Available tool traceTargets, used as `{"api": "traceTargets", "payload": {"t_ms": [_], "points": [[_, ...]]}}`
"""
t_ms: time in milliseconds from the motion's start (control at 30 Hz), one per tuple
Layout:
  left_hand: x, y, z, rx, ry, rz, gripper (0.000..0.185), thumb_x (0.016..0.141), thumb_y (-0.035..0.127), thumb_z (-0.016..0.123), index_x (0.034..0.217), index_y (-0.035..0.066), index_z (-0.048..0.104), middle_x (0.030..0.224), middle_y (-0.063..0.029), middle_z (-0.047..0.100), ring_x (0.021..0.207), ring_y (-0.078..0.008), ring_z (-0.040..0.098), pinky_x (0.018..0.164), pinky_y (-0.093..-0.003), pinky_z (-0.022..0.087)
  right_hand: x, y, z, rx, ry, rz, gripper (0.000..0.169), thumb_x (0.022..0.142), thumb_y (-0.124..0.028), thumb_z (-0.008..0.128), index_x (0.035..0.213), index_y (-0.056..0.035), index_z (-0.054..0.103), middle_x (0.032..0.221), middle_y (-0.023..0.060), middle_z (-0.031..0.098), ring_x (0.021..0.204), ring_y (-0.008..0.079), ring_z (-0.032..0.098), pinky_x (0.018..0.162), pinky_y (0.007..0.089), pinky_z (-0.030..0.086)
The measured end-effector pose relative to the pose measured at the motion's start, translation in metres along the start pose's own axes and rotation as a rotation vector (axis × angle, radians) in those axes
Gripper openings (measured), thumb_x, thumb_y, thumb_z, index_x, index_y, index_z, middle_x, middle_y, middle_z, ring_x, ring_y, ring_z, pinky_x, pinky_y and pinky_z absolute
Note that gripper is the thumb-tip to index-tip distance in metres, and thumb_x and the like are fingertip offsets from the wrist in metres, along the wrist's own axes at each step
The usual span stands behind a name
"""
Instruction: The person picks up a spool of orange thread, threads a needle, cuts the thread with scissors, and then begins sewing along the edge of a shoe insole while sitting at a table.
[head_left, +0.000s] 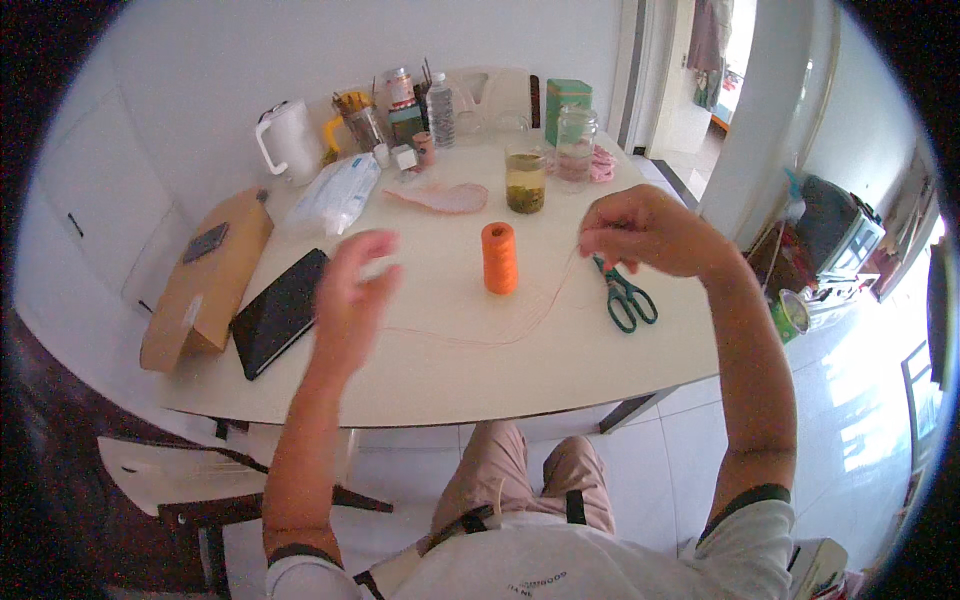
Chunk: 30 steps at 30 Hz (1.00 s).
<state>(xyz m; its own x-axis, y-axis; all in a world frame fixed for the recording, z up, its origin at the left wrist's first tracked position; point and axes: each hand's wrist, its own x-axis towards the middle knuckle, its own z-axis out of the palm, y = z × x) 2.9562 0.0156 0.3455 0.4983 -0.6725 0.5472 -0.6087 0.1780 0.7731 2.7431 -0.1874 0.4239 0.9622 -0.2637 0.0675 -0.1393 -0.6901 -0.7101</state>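
A spool of orange thread (499, 259) stands upright in the middle of the pale table (450, 382). My right hand (637, 232) is raised to its right, fingers pinched on a thin reddish thread (551, 304). That thread hangs from the fingertips and curves across the tabletop in front of the spool towards my left wrist. Scissors with dark green handles (630, 304) lie below my right hand, which partly hides the blades. My left hand (352, 289), blurred, is over the left side beside a black notebook (281, 311). Its fingers are apart with nothing visible between them.
At the left lie a brown paper bag (214, 277) and a white plastic package (337, 191). A looped reddish thread bundle (442, 198) rests behind the spool. Farther back stand a glass of tea (525, 180), a glass jar (576, 146), a plastic bottle (441, 112) and a white kettle (289, 142).
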Motion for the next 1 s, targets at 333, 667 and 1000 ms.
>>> {"api": "traceTargets", "payload": {"t_ms": [333,667,1000], "points": [[0.003,0.038,0.03,-0.359,-0.462,-0.443,0.018,0.082,0.02,0.049,0.085,0.002,0.052,0.062,0.0007,0.047,0.048,-0.0053,0.038,0.044,-0.0187,0.033,0.027,-0.034,0.034,0.032,-0.063,-0.079,0.018,0.08,-0.018,0.051,0.077,-0.0014,0.057,0.056,0.0004,0.049,0.046,0.0049,0.043,0.042,0.0179,0.035],[-0.007,-0.033,-0.058,-0.375,-0.055,-0.488,0.016,0.081,0.017,0.049,0.078,0.002,0.054,0.058,0.0012,0.043,0.051,-0.0063,0.037,0.046,-0.0194,0.031,0.039,0.03,0.055,0.284,0.015,0.015,0.02,0.08,-0.021,0.052,0.072,-0.0028,0.056,0.056,0.0002,0.049,0.046,0.0064,0.044,0.042,0.0205,0.037],[0.009,-0.029,0.034,-0.509,-0.28,-0.286,0.033,0.078,0.009,0.052,0.11,0.002,0.041,0.104,-0.0081,0.048,0.092,-0.0154,0.05,0.063,-0.0261,0.049,0.079,0.047,0.105,0.43,-0.07,-0.037,0.014,0.08,-0.016,0.053,0.074,-0.0033,0.057,0.058,-0.0006,0.049,0.048,0.0049,0.043,0.042,0.0182,0.034]]}}
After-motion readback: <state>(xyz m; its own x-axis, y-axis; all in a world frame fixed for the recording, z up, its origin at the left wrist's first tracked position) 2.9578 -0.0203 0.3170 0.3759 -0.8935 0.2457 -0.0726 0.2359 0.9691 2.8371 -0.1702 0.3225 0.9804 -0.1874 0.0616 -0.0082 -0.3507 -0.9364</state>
